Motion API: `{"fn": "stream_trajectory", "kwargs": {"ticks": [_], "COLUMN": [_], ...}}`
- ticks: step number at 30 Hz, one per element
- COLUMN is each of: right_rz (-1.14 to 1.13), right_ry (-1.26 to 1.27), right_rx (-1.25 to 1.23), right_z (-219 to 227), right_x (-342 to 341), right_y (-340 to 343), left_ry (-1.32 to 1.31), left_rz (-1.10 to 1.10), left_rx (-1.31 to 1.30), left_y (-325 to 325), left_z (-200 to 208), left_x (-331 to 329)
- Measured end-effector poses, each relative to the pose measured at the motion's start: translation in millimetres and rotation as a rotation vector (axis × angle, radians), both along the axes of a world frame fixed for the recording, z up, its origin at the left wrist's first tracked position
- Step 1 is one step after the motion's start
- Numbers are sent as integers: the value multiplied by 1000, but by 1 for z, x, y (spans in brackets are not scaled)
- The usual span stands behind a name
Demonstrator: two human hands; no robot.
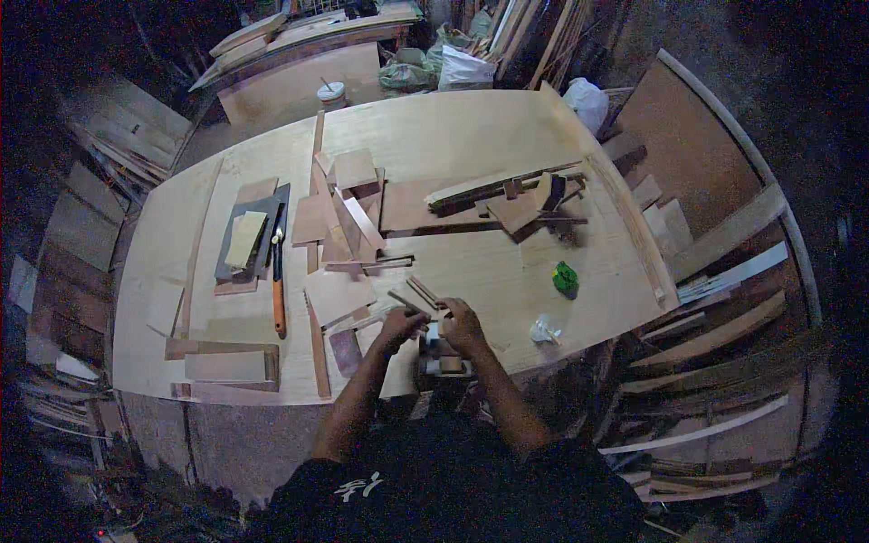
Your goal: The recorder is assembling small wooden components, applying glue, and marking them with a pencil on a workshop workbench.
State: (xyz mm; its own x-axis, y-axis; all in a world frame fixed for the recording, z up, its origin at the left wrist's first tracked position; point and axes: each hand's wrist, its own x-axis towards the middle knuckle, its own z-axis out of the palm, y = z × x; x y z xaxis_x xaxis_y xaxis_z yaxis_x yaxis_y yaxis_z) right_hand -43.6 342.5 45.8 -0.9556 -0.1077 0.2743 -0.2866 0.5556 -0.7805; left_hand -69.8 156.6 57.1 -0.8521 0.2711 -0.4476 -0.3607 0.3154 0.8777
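Observation:
At the near edge of the large pale wooden tabletop [434,118], my two hands work close together. My left hand [403,329] is closed, its fingertips on the lower end of a thin wooden strip [407,301]. My right hand [463,326] is closed beside it, fingers curled in; what it grips is hidden. Two more thin strips [423,291] slant toward its fingertips, and I cannot tell whether it touches them. Below and between the hands is a small dark device with pale metal parts [433,344], its kind unclear. A small brown wood block [450,364] sits on it.
Left of my hands lie flat wood pieces [339,294] and an orange-handled tool [279,303] beside a dark sheet [237,237]. Farther off are stacked offcuts [516,210]. A green crumpled item [565,279] and a clear crumpled one [544,331] lie right.

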Motion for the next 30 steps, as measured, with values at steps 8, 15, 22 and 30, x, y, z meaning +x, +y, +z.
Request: {"fn": "stream_trajectory", "kwargs": {"ticks": [8, 15, 22, 30], "right_rz": [338, 394, 269, 242], "right_ry": [147, 328, -275, 71], "right_rx": [217, 44, -48, 236], "right_z": [24, -28, -24, -35], "right_x": [-15, -34, -29, -29], "right_y": [1, 2, -26, -23], "left_ry": [-92, -171, -141, -104], "left_rz": [-338, -247, 300, 378], "left_rx": [331, 263, 399, 203], "left_y": [-24, -20, -56, -56], "left_z": [7, 48, 8, -43], "left_x": [36, 14, 6, 25]}}
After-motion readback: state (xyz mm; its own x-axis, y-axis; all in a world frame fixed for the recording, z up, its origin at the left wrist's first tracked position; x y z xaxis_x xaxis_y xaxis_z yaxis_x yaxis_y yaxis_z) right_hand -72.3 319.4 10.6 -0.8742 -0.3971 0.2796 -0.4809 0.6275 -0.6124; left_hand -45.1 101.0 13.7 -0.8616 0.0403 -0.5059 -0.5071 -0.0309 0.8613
